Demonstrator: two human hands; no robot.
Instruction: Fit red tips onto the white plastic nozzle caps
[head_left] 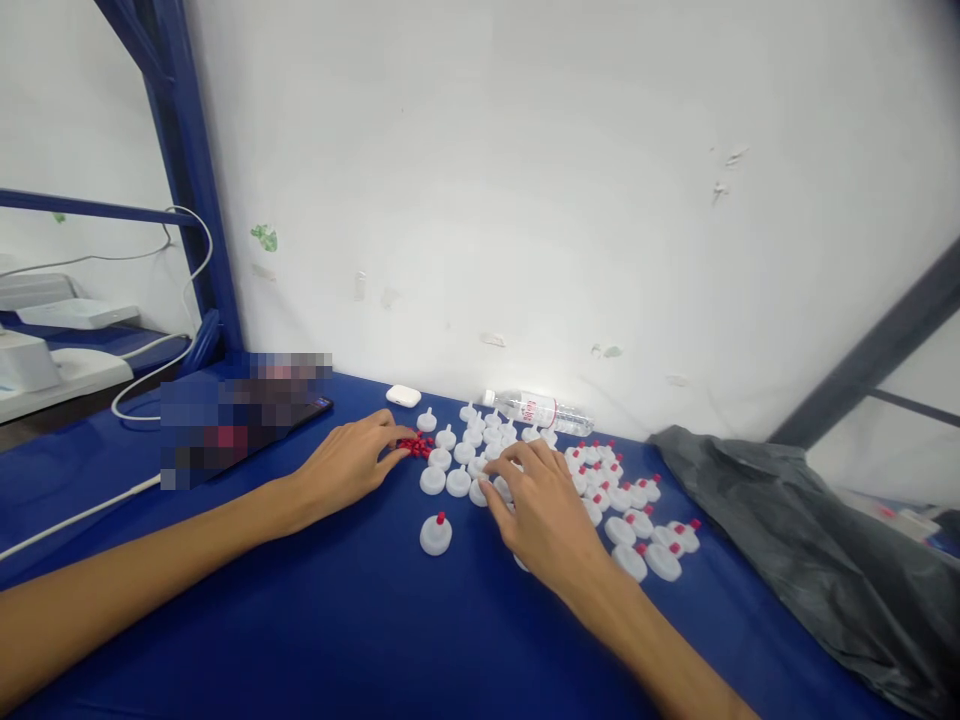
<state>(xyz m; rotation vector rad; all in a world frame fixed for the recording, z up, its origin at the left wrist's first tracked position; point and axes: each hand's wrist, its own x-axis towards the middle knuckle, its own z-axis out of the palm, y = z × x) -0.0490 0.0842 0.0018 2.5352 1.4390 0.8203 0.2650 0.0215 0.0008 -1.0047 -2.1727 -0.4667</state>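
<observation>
My left hand (356,455) reaches to the near-left edge of a small pile of red tips (416,446), its thumb and forefinger apart at the pile. My right hand (544,495) is curled over the group of white nozzle caps. Its thumb and forefinger close on a white nozzle cap (478,492), which they partly hide. Several bare white nozzle caps (433,481) stand between my hands. One white cap with a red tip (436,536) stands apart, nearer to me. More red-tipped white caps (621,530) are grouped right of my right hand, some tilted.
A clear plastic bottle (536,410) lies along the wall behind the caps. Beside it is a small white case (403,396). A phone (300,413), partly blurred out, lies left with a white cable (82,515). Dark grey plastic sheeting (787,560) covers the right side of the blue table (337,640).
</observation>
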